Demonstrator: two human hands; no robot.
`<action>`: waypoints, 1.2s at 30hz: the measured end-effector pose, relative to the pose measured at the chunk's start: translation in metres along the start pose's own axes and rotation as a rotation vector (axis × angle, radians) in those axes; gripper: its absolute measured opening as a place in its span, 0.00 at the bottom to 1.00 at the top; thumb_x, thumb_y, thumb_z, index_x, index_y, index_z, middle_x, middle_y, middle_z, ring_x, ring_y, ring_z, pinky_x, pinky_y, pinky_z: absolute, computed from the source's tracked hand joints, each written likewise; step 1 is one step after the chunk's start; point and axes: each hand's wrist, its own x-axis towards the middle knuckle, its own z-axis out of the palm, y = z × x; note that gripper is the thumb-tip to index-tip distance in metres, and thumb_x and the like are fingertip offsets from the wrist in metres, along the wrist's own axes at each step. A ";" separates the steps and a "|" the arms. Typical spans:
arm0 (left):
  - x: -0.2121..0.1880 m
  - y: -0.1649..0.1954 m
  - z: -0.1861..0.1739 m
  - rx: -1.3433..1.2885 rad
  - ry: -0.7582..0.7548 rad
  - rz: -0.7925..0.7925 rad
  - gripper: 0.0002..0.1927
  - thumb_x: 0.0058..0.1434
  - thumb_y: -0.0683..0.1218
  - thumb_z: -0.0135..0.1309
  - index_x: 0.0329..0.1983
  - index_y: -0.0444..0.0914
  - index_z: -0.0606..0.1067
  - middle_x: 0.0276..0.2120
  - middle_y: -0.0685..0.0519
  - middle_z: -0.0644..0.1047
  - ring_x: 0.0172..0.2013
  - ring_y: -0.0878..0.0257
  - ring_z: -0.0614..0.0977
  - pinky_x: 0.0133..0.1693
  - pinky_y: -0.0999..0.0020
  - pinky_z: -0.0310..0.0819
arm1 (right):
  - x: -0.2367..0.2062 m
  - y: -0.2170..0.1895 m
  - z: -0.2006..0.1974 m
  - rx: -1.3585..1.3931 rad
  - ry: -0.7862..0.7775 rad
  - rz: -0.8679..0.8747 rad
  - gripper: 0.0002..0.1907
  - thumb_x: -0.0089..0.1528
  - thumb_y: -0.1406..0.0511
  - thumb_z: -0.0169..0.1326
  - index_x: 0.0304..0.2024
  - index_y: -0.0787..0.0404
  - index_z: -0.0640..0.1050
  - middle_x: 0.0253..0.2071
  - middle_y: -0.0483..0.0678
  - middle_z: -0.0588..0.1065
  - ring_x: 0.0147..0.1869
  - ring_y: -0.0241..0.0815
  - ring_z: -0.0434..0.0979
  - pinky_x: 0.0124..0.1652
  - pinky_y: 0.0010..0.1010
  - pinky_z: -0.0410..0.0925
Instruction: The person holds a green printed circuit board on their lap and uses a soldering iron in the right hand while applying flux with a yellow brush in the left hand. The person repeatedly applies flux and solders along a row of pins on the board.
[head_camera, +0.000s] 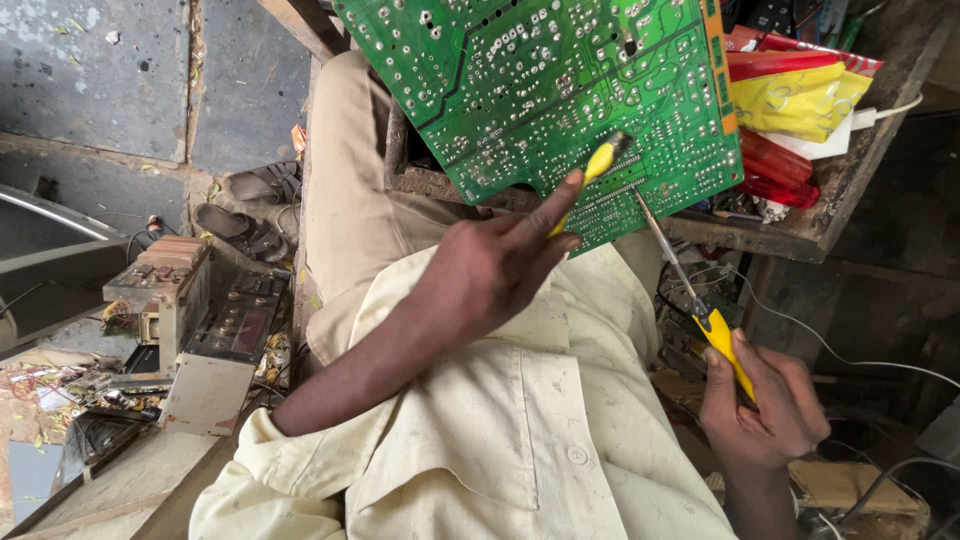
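The left hand (490, 270) pinches a small yellow brush (590, 175) between thumb and forefinger. The brush runs slantwise, its long axis rising from the fingers up and away to the right, and its grey tip points at the solder side of the green circuit board (540, 90) just beyond the fingertips, touching it or very nearly so. The brush looks short and slim, yellow along the handle with a dull grey end.

The right hand (765, 405) is closed around the yellow handle of a soldering iron (690, 290). Its thin metal shaft leads up and to the left from the fist, its tip meeting the lower edge of the board, close beside the brush tip. A pale cord trails away from the handle to the right.

The board is large and flat, dotted all over with silver solder points, with an orange strip along its right edge. It leans on a worn wooden table (800, 235) above both hands.
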 end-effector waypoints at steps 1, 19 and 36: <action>0.001 0.000 0.004 0.052 -0.004 0.025 0.33 0.73 0.48 0.59 0.76 0.36 0.60 0.28 0.47 0.78 0.24 0.54 0.79 0.28 0.56 0.74 | 0.001 0.000 0.001 0.003 0.002 -0.002 0.12 0.66 0.77 0.67 0.52 0.74 0.81 0.45 0.62 0.79 0.47 0.46 0.84 0.46 0.26 0.77; 0.006 0.003 0.036 0.508 -0.303 0.154 0.34 0.66 0.39 0.49 0.74 0.25 0.56 0.22 0.50 0.73 0.17 0.58 0.75 0.17 0.58 0.68 | -0.013 0.017 0.007 -0.184 0.156 -0.128 0.08 0.73 0.74 0.63 0.52 0.75 0.80 0.44 0.60 0.77 0.45 0.48 0.81 0.41 0.27 0.74; 0.011 -0.012 0.024 0.278 -0.463 0.277 0.09 0.76 0.43 0.52 0.54 0.34 0.78 0.22 0.49 0.77 0.18 0.58 0.76 0.23 0.57 0.73 | -0.018 0.021 0.002 -0.048 0.237 -0.014 0.10 0.74 0.75 0.58 0.56 0.79 0.78 0.48 0.62 0.75 0.45 0.45 0.79 0.44 0.26 0.73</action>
